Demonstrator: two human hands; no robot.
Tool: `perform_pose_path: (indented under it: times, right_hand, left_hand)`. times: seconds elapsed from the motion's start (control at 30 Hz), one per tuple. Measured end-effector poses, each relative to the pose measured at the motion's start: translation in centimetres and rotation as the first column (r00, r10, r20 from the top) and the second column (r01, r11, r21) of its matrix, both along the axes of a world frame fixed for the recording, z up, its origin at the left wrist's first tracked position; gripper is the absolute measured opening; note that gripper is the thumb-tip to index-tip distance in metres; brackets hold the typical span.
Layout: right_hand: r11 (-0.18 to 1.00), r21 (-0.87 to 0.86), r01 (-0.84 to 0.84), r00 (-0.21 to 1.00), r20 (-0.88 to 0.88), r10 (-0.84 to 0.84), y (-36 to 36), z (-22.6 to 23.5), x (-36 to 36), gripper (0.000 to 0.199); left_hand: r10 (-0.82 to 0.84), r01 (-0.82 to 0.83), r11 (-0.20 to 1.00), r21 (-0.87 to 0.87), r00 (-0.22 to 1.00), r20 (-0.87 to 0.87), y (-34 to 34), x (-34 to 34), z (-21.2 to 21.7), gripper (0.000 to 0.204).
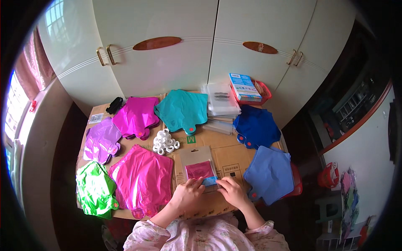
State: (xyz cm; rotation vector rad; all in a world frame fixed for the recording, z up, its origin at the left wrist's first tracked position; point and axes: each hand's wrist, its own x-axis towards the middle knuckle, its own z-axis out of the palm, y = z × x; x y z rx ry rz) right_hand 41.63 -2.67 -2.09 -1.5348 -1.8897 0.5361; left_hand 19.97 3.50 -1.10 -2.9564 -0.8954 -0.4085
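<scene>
A clear plastic bag [201,153] with a hanging hole lies flat on the cardboard before me. Inside show a folded magenta foil piece [199,170] and a light-blue strip [210,181]. My left hand [188,194] is closed at the bag's near left corner, its fingertips over the lower edge. At the near right corner, my right hand [233,192] pinches the edge between thumb and fingers. The left thumb is hidden. Just beyond the bag sits a pile of small white ribbon rolls [164,142].
Foil balloon stacks surround the work spot: pink [144,175], green [94,187], lilac [100,141], purple [135,116], teal [182,109], dark blue [258,125] and light blue [270,173]. Clear bags [220,106] lie at the back beside a red basket [265,97] bearing a blue-white box [244,87]. Cabinets [167,67] stand behind.
</scene>
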Motion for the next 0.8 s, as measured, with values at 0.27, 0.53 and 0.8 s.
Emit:
perform_pose_path:
  times: [0.27,0.53,0.8]
  right_hand:
    - [0.987,0.141,-0.080,0.997,0.016,0.078,3.0,-2.3,0.7,0.030]
    - [0.954,0.245,-0.171,0.976,0.174,0.130,2.9,-1.5,1.1,0.020]
    - [0.944,0.221,-0.244,0.962,0.177,0.207,3.1,-1.7,1.1,0.028]
  left_hand:
    - [-0.010,0.008,0.999,-0.052,0.999,-0.039,0.1,-0.2,0.4,0.015]
    - [0.036,-0.038,0.999,0.028,0.997,0.065,-0.4,0.2,-0.2,0.015]
    - [0.097,-0.079,0.985,-0.155,0.989,0.113,-2.9,3.7,-1.5,0.017]
